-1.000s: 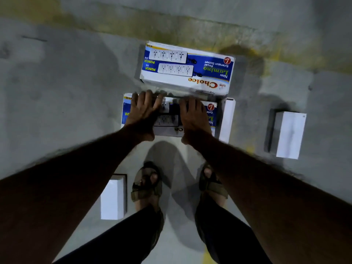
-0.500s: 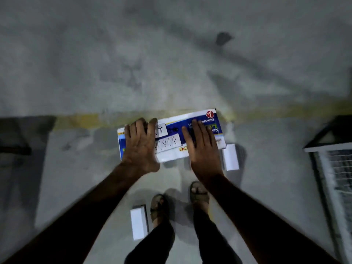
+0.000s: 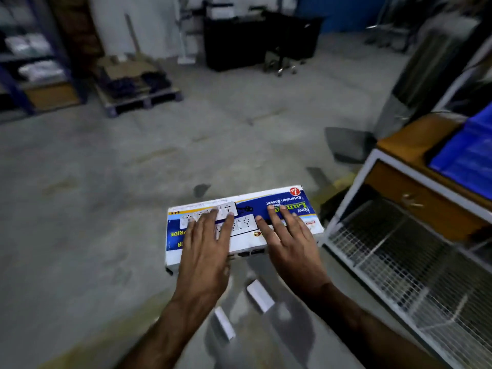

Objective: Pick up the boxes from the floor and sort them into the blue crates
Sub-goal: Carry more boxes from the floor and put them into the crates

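So closest in, two small white boxes [image 3: 259, 294] lie on the concrete floor [image 3: 80, 209] under the forearms, pretty blurred; one sits a bit nearer than the other. Just past them both hands are on the blue-and-white extension socket box [image 3: 287, 206], which is up in the air, held roughly level above the floor; the left hand [image 3: 205, 251] lies on the left half of the top, fingers straight and spread, and the right hand [image 3: 292, 243] does the same on the right half. Grip-wise it's flat palms on the top face for both; thumbs are hidden, so I can't tell what's going on under the near edge. The box print reads upside down from here. Right of the box there's a white frame with wire mesh [image 3: 394, 262] low down, touching or nearly touching the box corner, hard to say; above it a wooden worktop [image 3: 415, 134] carries a blue crate [image 3: 468, 158]. Further back, a pallet [image 3: 138, 99] with dark stuff on it, shelving [image 3: 32, 62] at left, and a black cabinet [image 3: 239, 41] by the far wall.
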